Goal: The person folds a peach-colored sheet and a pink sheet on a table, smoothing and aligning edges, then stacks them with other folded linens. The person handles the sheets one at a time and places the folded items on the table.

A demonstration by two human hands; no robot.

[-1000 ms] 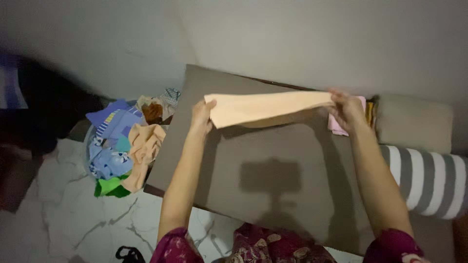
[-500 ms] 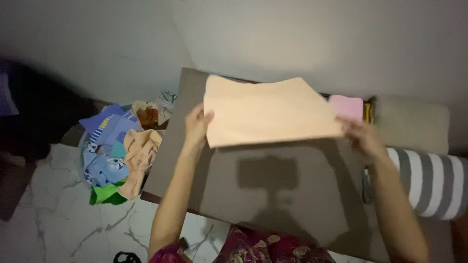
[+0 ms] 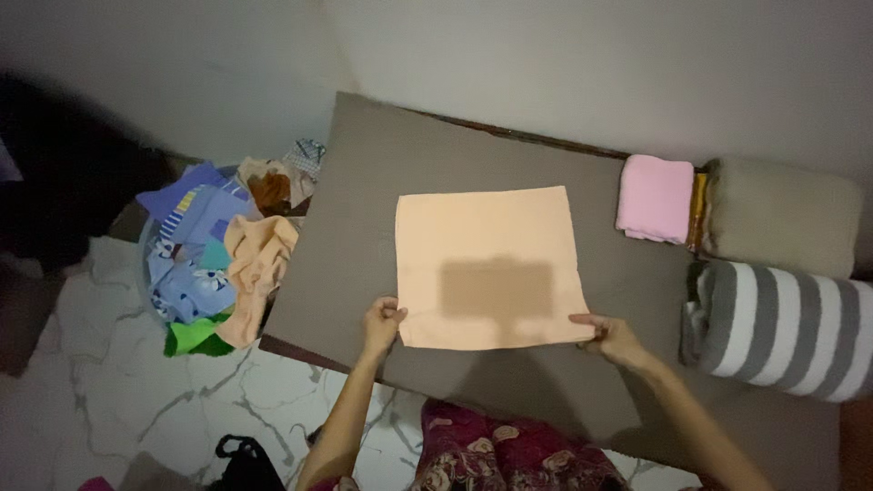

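The peach cloth [image 3: 488, 268] lies flat on the brown mattress [image 3: 364, 209]. The left hand [image 3: 382, 325] and right hand [image 3: 611, 337] each pinch a near corner. Keeping that grip even and edges aligned should give a clean fold.

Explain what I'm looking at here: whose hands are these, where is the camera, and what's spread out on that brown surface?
There is no machine here. A person wears a camera on the head, so the single view looks down at their own two bare hands. The left hand and the right hand each pinch a near corner of a peach cloth, which lies flat and square on a brown padded surface. The dark rectangle on the cloth is only a shadow. At the right edge sit a folded pink cloth, a beige roll and a grey-and-white striped roll. On the floor to the left stands a basket of mixed clothes.
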